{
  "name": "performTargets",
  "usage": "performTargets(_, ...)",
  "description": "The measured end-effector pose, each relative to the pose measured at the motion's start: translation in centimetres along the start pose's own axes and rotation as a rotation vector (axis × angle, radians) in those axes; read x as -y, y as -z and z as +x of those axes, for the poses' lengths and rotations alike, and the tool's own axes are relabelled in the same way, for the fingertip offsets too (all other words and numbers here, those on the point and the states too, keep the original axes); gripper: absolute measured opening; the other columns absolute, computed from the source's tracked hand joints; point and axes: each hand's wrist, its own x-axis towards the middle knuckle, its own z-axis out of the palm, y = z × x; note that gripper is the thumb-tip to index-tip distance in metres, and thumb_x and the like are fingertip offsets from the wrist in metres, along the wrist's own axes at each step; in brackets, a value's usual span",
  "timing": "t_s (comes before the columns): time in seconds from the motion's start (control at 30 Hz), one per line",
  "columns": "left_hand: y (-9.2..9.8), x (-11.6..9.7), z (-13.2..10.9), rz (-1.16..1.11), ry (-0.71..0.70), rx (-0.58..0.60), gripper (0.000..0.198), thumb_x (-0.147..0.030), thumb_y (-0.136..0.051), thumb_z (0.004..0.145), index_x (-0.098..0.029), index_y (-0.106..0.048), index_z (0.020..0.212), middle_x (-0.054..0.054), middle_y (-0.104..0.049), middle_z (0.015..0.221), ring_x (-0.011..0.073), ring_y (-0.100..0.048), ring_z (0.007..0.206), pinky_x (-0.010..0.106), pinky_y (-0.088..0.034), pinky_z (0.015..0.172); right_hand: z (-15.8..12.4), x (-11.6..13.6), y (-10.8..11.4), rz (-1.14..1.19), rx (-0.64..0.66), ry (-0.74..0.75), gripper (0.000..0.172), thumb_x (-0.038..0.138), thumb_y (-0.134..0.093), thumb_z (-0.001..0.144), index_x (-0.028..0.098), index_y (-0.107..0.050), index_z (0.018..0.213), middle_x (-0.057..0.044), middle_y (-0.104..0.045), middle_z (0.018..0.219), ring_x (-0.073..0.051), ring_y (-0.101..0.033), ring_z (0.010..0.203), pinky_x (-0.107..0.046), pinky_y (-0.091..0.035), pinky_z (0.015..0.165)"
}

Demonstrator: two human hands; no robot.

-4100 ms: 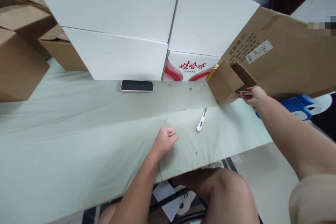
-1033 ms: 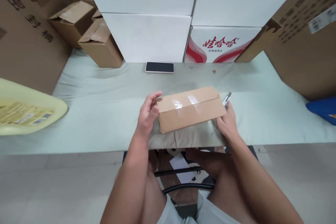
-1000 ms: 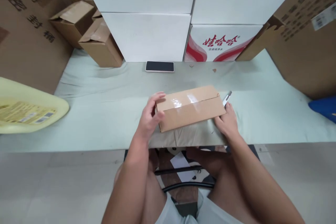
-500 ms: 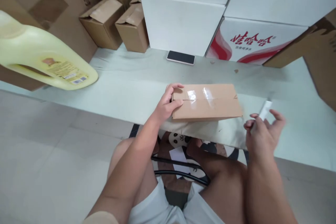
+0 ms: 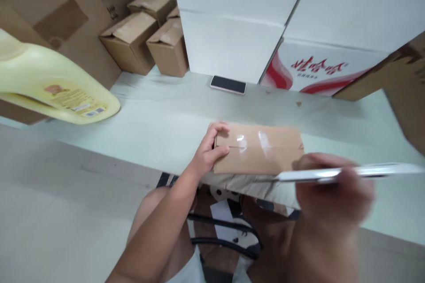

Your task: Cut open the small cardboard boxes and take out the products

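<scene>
Cardboard box (image 5: 265, 155), brown, tape-sealed, left hand (image 5: 207, 158) fingers clasping its end, right hand (image 5: 332, 201) fingers holding blurred cutter (image 5: 365, 171)

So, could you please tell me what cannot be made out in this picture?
Head view, white tool in the right hand: smeared by motion blur, shape unclear.
Head view, yellow jug: cut off by the left edge; label too small.
Head view, cardboard box: near right corner hidden behind the right hand.

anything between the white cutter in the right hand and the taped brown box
Nothing visible. The right hand holds the white cutter beside the taped brown cardboard box; the left hand grips its left end.
</scene>
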Motion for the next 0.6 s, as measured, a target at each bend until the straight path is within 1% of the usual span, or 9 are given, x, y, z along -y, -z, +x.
performTargets(0.07,-0.2,-0.1,0.0,-0.017,0.013,-0.026,0.04,-0.048,-0.074,0.076,-0.026,-0.06,0.107,0.008,-0.056,0.126,0.0332,-0.053,0.122,0.047,-0.044,0.107,-0.6,-0.9,-0.7,0.047,0.007,0.014,0.02,0.043,-0.073,0.085,0.025,-0.082,0.081,0.001,-0.067,0.057,-0.013,-0.054,0.043,-0.026,-0.04,0.039)
performTargets(0.13,-0.3,-0.3,0.0,-0.024,0.006,-0.041,0.039,-0.048,-0.074,0.076,-0.026,-0.061,0.104,0.008,-0.056,0.126,0.033,-0.054,0.121,0.047,-0.045,0.106,-0.9,-1.4,-0.9,0.026,-0.003,0.04,0.014,0.035,-0.075,0.084,0.024,-0.083,0.082,-0.001,-0.072,0.066,-0.013,-0.058,0.046,-0.026,-0.042,0.04)
performTargets(0.2,-0.5,-0.5,0.0,-0.024,0.007,-0.041,0.036,-0.048,-0.073,0.077,-0.026,-0.061,0.103,0.008,-0.056,0.126,0.0323,-0.054,0.121,0.046,-0.045,0.106,-0.8,-1.6,-0.9,-0.009,-0.059,0.022,0.014,0.033,-0.074,0.084,0.023,-0.082,0.078,-0.001,-0.072,0.067,-0.013,-0.059,0.047,-0.026,-0.044,0.041)
performTargets(0.27,-0.5,-0.7,-0.1,-0.024,0.023,-0.035,0.033,-0.046,-0.072,0.079,-0.027,-0.061,0.102,0.008,-0.056,0.128,0.032,-0.054,0.121,0.046,-0.045,0.106,-0.6,-1.7,-1.1,-0.056,-0.091,-0.035,0.013,0.031,-0.075,0.085,0.023,-0.081,0.077,0.0,-0.072,0.067,-0.012,-0.058,0.046,-0.026,-0.046,0.042)
performTargets(0.37,-0.6,-0.9,-0.2,-0.03,0.044,-0.034,0.029,-0.043,-0.072,0.08,-0.027,-0.06,0.1,0.008,-0.055,0.128,0.0324,-0.052,0.123,0.047,-0.043,0.109,-0.4,-1.8,-1.5,-0.113,-0.047,-0.085,0.009,0.027,-0.075,0.085,0.023,-0.081,0.079,-0.001,-0.073,0.069,-0.011,-0.059,0.047,-0.024,-0.047,0.043)
performTargets(0.47,-0.6,-0.9,-0.3,-0.044,0.04,-0.033,0.027,-0.041,-0.072,0.079,-0.027,-0.06,0.099,0.007,-0.055,0.127,0.0325,-0.05,0.124,0.047,-0.041,0.111,-0.4,-1.9,-1.8,-0.151,-0.044,-0.053,0.008,0.024,-0.074,0.084,0.023,-0.081,0.08,0.0,-0.073,0.069,-0.011,-0.06,0.048,-0.023,-0.047,0.043)
performTargets(0.53,-0.6,-0.9,-0.4,-0.046,0.039,-0.032,0.026,-0.04,-0.072,0.079,-0.027,-0.059,0.098,0.007,-0.054,0.128,0.0322,-0.051,0.123,0.047,-0.041,0.11,-0.5,-2.0,-1.8,-0.169,-0.06,-0.038,0.009,0.023,-0.073,0.084,0.023,-0.081,0.08,0.0,-0.072,0.068,-0.011,-0.06,0.048,-0.023,-0.048,0.043)
performTargets(0.6,-0.5,-0.9,-0.4,-0.037,0.045,-0.034,0.027,-0.041,-0.071,0.079,-0.026,-0.058,0.098,0.008,-0.054,0.128,0.0321,-0.052,0.122,0.047,-0.043,0.108,-0.4,-2.1,-1.6,-0.19,-0.04,-0.053,0.01,0.023,-0.072,0.084,0.023,-0.081,0.081,0.0,-0.071,0.066,-0.011,-0.059,0.048,-0.023,-0.049,0.043)
